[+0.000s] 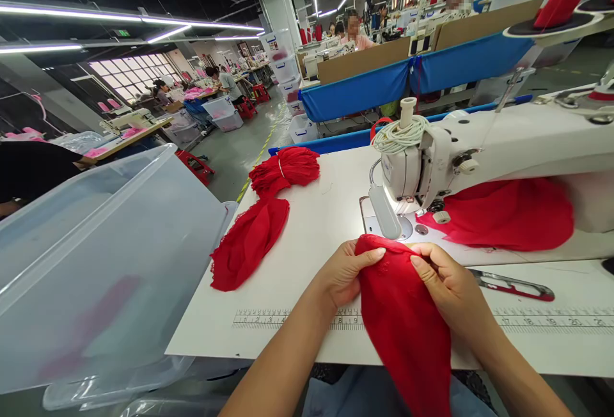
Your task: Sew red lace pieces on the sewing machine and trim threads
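Two hands hold red cloth at a sewing machine.

A clear plastic bin (96, 257) sits far left, its bottom cut off. A red bundle (261, 219) lies on the white table (307, 238). The left hand (346, 271) and right hand (448, 283) each pinch the red cloth (403, 321); its lower end runs out of view. The sewing machine (480, 148) hides more red cloth. Big, bright workroom behind.

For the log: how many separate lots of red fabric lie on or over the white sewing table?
3: one red piece gripped by the left hand and right hand at the near edge; a tied bundle to the left; a heap under the sewing machine arm, partly hidden.
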Demonstrator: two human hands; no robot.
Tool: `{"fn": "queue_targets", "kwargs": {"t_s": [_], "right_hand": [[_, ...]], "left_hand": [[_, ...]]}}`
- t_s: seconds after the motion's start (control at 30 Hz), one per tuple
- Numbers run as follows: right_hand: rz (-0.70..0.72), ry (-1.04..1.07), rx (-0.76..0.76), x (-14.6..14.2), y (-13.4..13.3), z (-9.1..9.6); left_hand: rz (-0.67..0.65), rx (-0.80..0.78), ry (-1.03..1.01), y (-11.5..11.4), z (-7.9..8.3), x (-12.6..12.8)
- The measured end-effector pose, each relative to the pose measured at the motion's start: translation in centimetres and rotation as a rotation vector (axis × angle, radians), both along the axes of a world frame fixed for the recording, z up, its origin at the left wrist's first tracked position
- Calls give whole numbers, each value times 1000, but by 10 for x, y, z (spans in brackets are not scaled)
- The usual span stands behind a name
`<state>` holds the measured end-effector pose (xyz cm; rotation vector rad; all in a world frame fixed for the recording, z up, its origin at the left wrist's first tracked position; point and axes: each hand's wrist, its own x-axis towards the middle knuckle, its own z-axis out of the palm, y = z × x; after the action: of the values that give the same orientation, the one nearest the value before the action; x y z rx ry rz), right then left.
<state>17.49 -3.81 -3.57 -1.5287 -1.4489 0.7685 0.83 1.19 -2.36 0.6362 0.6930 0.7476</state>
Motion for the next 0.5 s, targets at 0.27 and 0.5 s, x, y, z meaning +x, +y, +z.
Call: {"fn": "queue_targets", "kwargs": {"t_s": [0.27,0.5], "right_hand": [[1,16,18,-2,0,-1],[-4,-31,110,-4,0,-5]], "left_hand": [[-19,3,-14,-1,0,1],[-3,27,13,-3,-1,6]]}}
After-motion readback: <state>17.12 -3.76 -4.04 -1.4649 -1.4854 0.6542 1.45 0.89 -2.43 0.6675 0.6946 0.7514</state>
